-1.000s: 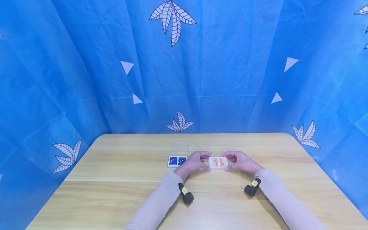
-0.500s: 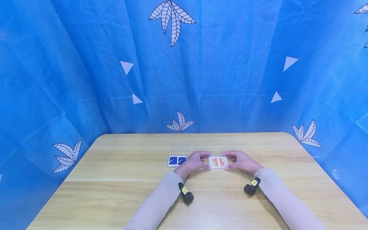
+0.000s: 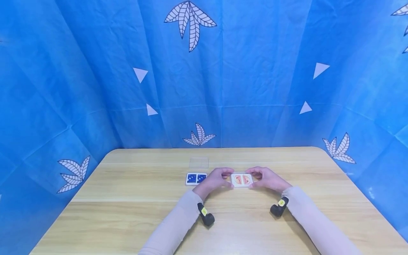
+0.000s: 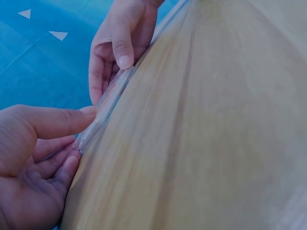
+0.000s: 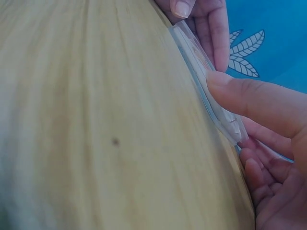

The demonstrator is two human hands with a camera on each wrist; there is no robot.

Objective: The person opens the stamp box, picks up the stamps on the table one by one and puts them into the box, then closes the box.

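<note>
A flat clear plastic card case with a red-and-orange picture in two halves lies between both hands near the table's middle. My left hand pinches its left end, thumb along the near edge. At the opposite end my right hand pinches it in the same way. In the left wrist view the clear case looks thin and lies on or very near the wood. The right wrist view shows the case edge-on, its layers close together; I cannot tell whether its lid sits fully down.
Just left of my left hand lies a white-edged tray with two dark blue card backs, partly hidden by the hand. Behind it rests a clear flat lid. The wooden table meets a blue patterned curtain at its back edge.
</note>
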